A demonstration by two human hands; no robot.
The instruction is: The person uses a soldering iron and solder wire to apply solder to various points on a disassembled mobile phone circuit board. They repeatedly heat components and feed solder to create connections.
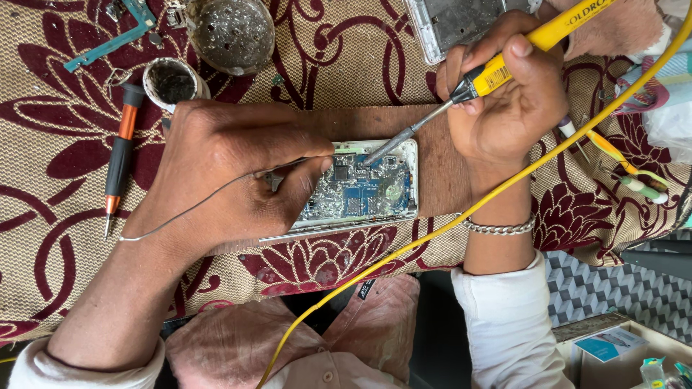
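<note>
Soldering on an opened phone, seen from the head camera. The phone (360, 191) lies back-off on a brown board (432, 169), which rests on a patterned cloth (65, 173) over the desk; its blue circuit board (357, 194) is exposed.

The right hand (508, 101) has its grip closed around the yellow handle of a soldering iron (461, 90), held like a pen. The iron's metal tip slants down and left and meets the upper part of the circuit board, just beside a dark chip. A yellow cord (447, 223) runs from the iron across the board's edge and down toward the lap.

The left hand (231, 173) rests on the board at the phone's left end, grip closed: thumb and forefinger pinch a thin solder wire (180, 216), whose free tail curves out to the left. The fed end points toward the iron's tip, though whether it touches the joint cannot be told.

Judged step: a joint is being heated and fed with solder. The next move would call for a steady tip, a small feed of wire, and a clean lift clear of neighbouring parts.

Nearby: an orange-and-black screwdriver (119, 155), a small tin (173, 83), a larger round tin (231, 32), and another phone shell (461, 25) at the top edge.
</note>
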